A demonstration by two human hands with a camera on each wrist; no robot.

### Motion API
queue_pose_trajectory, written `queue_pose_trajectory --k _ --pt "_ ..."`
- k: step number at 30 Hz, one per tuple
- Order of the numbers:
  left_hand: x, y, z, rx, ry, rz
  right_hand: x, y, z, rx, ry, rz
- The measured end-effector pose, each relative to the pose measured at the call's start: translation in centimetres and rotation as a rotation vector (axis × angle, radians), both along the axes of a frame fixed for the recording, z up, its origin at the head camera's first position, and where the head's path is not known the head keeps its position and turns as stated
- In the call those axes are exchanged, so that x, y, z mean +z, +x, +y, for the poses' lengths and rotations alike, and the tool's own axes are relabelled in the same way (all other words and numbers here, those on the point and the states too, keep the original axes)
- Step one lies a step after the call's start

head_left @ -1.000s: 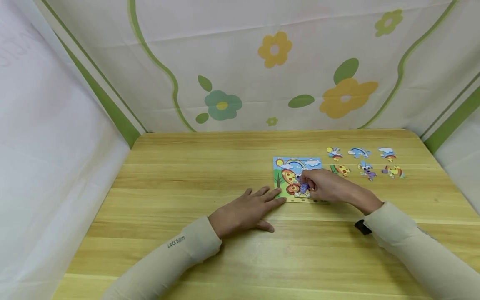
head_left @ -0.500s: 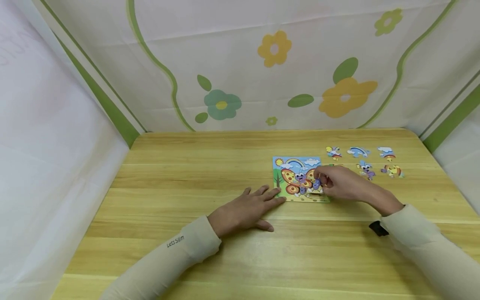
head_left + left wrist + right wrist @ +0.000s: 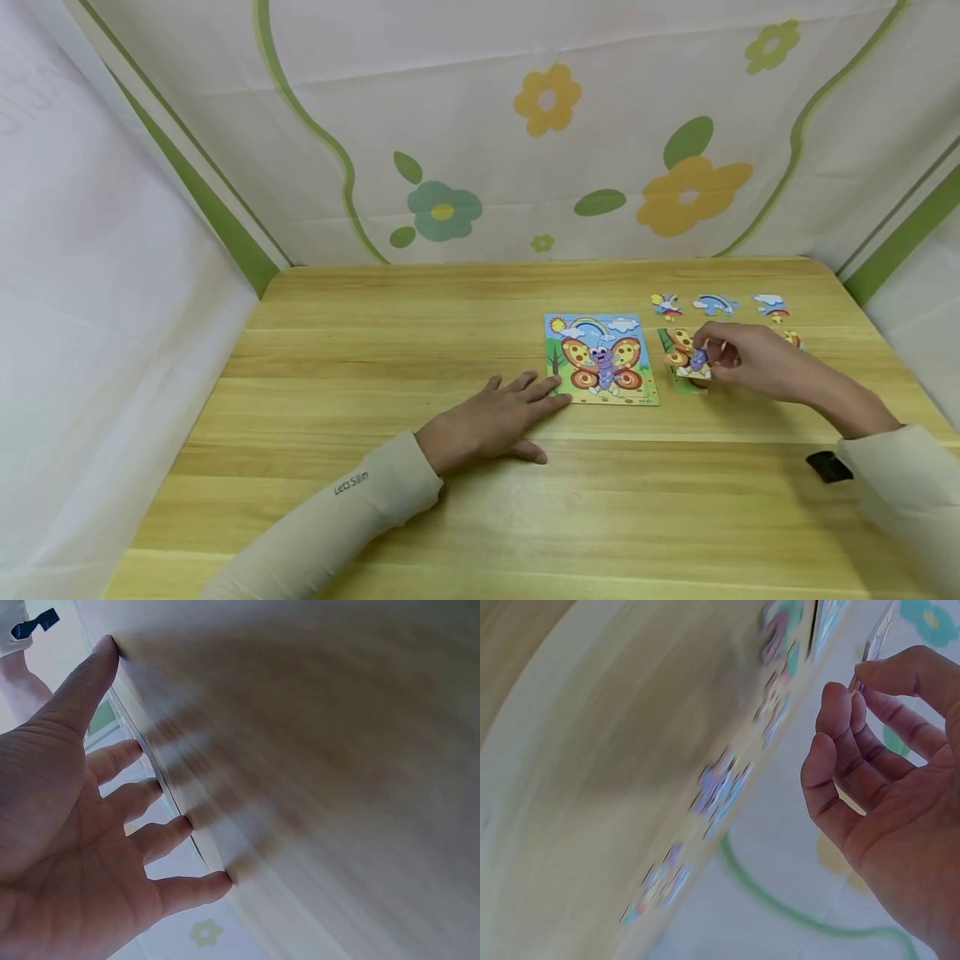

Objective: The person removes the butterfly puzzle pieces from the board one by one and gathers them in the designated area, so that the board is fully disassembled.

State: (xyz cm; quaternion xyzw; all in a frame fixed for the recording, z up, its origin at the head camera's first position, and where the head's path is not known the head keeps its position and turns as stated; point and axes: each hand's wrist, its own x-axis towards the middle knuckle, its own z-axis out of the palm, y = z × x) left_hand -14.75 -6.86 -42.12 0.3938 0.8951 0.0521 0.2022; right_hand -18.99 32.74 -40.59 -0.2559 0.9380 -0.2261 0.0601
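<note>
A butterfly picture puzzle board lies flat on the wooden table. My left hand rests palm down with fingers spread, its fingertips at the board's lower left corner. Right of the board, my right hand pinches a puzzle piece between thumb and fingers, raised above the table in the right wrist view. The piece shows a purple body and part of an orange wing. Below it lies a green-edged puzzle piece, partly covered. A wing piece with a green corner lies just behind.
Loose puzzle pieces form a back row: one with a yellow patch, a rainbow piece and a cloud piece. My right hand partly hides another piece. A white flowered curtain stands behind the table.
My right hand has moved right, from over the board to beside it, carrying the puzzle piece. The whole butterfly picture on the board now shows. My left hand has stayed in place.
</note>
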Motion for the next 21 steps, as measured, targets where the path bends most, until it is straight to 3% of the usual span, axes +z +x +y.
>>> queue_pose_trajectory --k 8,21 --pt "0.0 0.0 0.0 -0.001 0.007 -0.003 -1.3 0.5 3.8 -0.022 0.019 0.073" --pt "-0.1 -0.1 0.0 0.003 0.005 -0.011 -3.3 0.3 7.1 -0.017 0.049 0.057"
